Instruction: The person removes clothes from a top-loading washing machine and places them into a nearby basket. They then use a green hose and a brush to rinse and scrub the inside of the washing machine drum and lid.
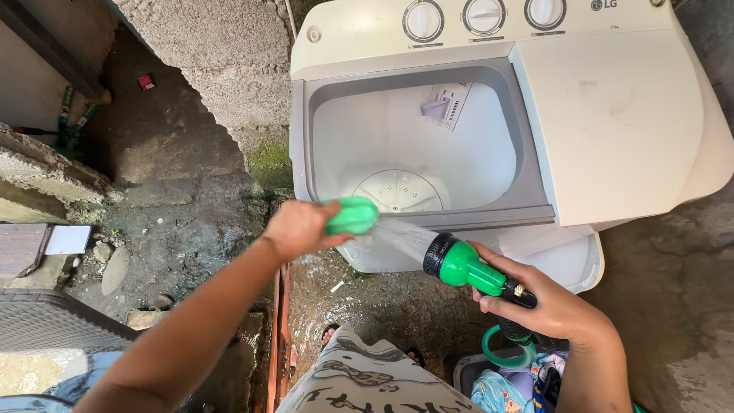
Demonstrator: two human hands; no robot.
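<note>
The right hand grips a green nozzle, spraying water onto a green cup clasped in the left hand. The cup's shape is partly hidden by fingers. Beyond both hands stands an open washer.

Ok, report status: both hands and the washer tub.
Left hand grips green plastic scoop. Right hand holds green hose nozzle, spraying it. Open white washer tub behind, unobstructed.

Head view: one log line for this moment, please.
left hand: holds small green plastic object | right hand: grips green hose spray nozzle, spraying it | white twin-tub washing machine: lid open
</note>
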